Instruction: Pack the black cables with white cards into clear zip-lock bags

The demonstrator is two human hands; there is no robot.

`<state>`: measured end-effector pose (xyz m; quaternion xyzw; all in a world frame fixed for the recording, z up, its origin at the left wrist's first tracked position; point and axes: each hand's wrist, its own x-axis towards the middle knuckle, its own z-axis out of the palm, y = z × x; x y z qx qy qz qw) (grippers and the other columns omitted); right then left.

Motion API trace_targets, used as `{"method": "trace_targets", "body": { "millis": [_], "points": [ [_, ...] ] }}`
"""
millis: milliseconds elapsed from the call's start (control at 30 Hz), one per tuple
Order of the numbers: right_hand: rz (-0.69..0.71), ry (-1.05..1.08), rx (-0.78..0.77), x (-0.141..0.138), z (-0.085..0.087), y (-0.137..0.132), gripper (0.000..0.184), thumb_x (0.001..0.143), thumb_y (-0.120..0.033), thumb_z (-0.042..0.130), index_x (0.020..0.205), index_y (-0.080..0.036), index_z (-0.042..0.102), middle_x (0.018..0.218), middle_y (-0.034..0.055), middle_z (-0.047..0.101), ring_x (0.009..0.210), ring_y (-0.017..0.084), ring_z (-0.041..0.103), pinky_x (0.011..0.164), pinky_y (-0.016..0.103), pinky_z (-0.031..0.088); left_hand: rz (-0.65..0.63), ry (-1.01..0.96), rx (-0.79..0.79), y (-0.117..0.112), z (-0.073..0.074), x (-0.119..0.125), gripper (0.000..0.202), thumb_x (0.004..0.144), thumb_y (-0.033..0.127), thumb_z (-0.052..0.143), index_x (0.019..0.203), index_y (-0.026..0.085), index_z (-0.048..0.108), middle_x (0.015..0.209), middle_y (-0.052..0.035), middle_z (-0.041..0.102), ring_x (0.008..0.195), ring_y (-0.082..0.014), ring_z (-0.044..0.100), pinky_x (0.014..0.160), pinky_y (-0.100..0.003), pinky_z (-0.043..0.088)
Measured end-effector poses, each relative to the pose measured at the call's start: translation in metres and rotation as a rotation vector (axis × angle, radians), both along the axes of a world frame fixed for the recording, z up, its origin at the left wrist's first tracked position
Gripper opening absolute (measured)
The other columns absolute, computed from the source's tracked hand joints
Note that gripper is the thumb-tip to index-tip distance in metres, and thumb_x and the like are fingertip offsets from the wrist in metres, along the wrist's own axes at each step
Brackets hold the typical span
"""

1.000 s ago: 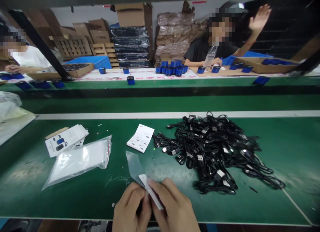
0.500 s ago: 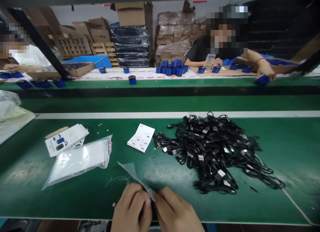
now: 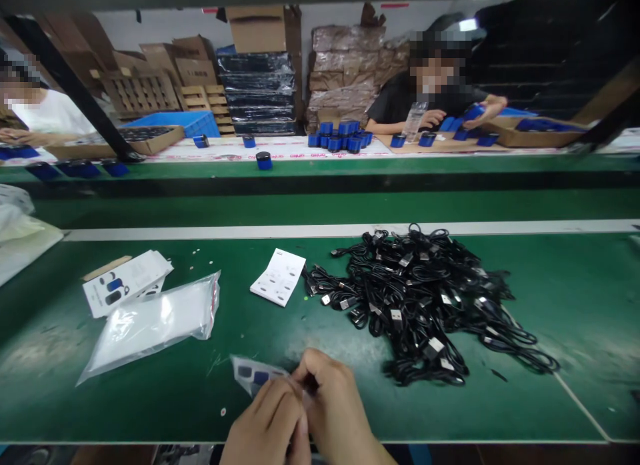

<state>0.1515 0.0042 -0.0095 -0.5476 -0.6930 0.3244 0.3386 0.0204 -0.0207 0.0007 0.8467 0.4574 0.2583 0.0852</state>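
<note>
1. Plastic pouch (image 3: 255,377), see-through and small, sits at the hands, its free end sticking out beyond them to the left; dark and blue printed shapes show through it.
2. Left hand (image 3: 267,421): fingers curled in, thumb pressed against them, gripping the pouch near its middle.
3. Right hand (image 3: 337,405): just beside the left and touching or nearly so, thumb and bent forefinger pinched at the pouch's nearer end; the exact contact is partly hidden.
4. Both hands are over the near edge of the green counter (image 3: 200,411).
5. Straight beyond the hands lies a folded white leaflet (image 3: 279,278) with small printed drawings.
6. Beyond them to the right spreads a heap of black cables (image 3: 410,285), bundled, with metal plugs showing; its left edge is just beside the leaflet.
7. Left of the hands, a larger clear bag (image 3: 155,318) with white contents lies flat, overlapping some printed cards (image 3: 125,285).
8. Well beyond the hands, blue-and-black cylinders (image 3: 340,137) stand clustered on a raised surface; behind these, to the right, a co-worker (image 3: 395,105) in black holds a blue object (image 3: 473,113).
</note>
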Motion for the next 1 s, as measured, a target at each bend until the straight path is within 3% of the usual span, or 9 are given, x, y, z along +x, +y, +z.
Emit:
{"method": "trace_targets", "body": {
  "millis": [100,200,300,433,533,667,867,933,1000],
  "points": [
    [0.084,-0.046,0.004,0.01,0.013,0.005,0.022,0.069,0.003,0.055,0.069,-0.017,0.064,0.065,0.001,0.068,0.056,0.016,0.064,0.052,0.021,0.043,0.018,-0.028,-0.17,0.009,0.003,-0.005,0.021,0.084,0.006,0.038,0.073,0.025,0.039,0.07,0.0017,0.057,0.062,-0.0133,0.061,0.053,-0.019,0.047],
    [0.193,-0.179,0.03,0.027,0.041,0.02,0.023,0.08,-0.003,0.058,0.086,-0.022,0.07,0.076,-0.001,0.072,0.069,0.015,0.068,0.063,0.021,0.048,0.09,-0.079,-0.276,0.018,0.006,-0.005,0.021,0.089,0.013,0.036,0.071,0.025,0.037,0.064,0.0042,0.054,0.054,-0.0119,0.057,0.049,-0.019,0.044],
    [0.014,-0.573,0.162,0.03,0.063,0.05,0.015,0.088,-0.013,0.057,0.089,-0.019,0.071,0.084,0.0041,0.07,0.079,0.02,0.066,0.068,0.028,0.05,0.148,-0.121,-0.321,0.021,0.009,-0.001,0.023,0.09,0.018,0.037,0.069,0.025,0.037,0.06,0.0065,0.051,0.05,-0.0115,0.054,0.047,-0.019,0.04],
    [-0.09,-0.729,0.193,0.01,0.061,0.093,0.016,0.081,-0.018,0.068,0.089,-0.004,0.07,0.092,0.0199,0.066,0.091,0.034,0.06,0.07,0.041,0.05,0.187,-0.183,-0.381,0.02,0.01,0.002,0.025,0.092,0.024,0.038,0.067,0.026,0.038,0.056,0.0078,0.047,0.046,-0.0115,0.051,0.047,-0.02,0.039],
    [-0.108,-0.75,0.177,0.003,0.051,0.109,0.015,0.075,-0.008,0.069,0.089,-0.001,0.069,0.091,0.0228,0.066,0.089,0.035,0.061,0.071,0.043,0.048,0.193,-0.217,-0.382,0.02,0.009,0.002,0.027,0.093,0.028,0.038,0.066,0.025,0.038,0.058,0.0072,0.046,0.048,-0.0118,0.051,0.047,-0.02,0.038],
    [-0.133,-0.655,0.152,0.02,0.052,0.111,0.007,0.076,-0.006,0.062,0.08,-0.007,0.068,0.088,0.0199,0.069,0.088,0.033,0.064,0.075,0.041,0.048,0.204,-0.27,-0.395,0.02,0.007,0.002,0.029,0.095,0.032,0.036,0.066,0.025,0.038,0.066,0.0049,0.048,0.051,-0.0119,0.053,0.049,-0.022,0.04],
    [-0.201,-0.281,0.15,0.049,0.062,0.09,0.017,0.094,-0.021,0.045,0.106,-0.013,0.051,0.092,0.0084,0.069,0.083,0.016,0.068,0.074,0.025,0.052,0.248,-0.276,-0.425,0.019,0.005,0.004,0.032,0.096,0.036,0.033,0.066,0.025,0.036,0.066,0.0044,0.047,0.053,-0.0134,0.053,0.051,-0.024,0.038],
    [-0.121,-0.098,0.088,0.051,0.061,0.068,0.016,0.096,-0.025,0.041,0.106,-0.016,0.049,0.08,0.0027,0.068,0.073,0.013,0.068,0.067,0.021,0.052,0.244,-0.269,-0.42,0.02,0.004,0.002,0.031,0.096,0.036,0.033,0.067,0.025,0.037,0.066,0.0044,0.047,0.053,-0.0134,0.054,0.049,-0.024,0.038],
    [0.076,0.197,-0.125,0.051,0.056,0.04,0.015,0.094,-0.027,0.045,0.101,-0.018,0.054,0.06,-0.0039,0.062,0.058,0.013,0.065,0.06,0.022,0.052,0.23,-0.248,-0.401,0.021,0.002,-0.001,0.028,0.096,0.034,0.035,0.069,0.025,0.039,0.065,0.0041,0.049,0.053,-0.0139,0.056,0.049,-0.024,0.041]
  ]
}}
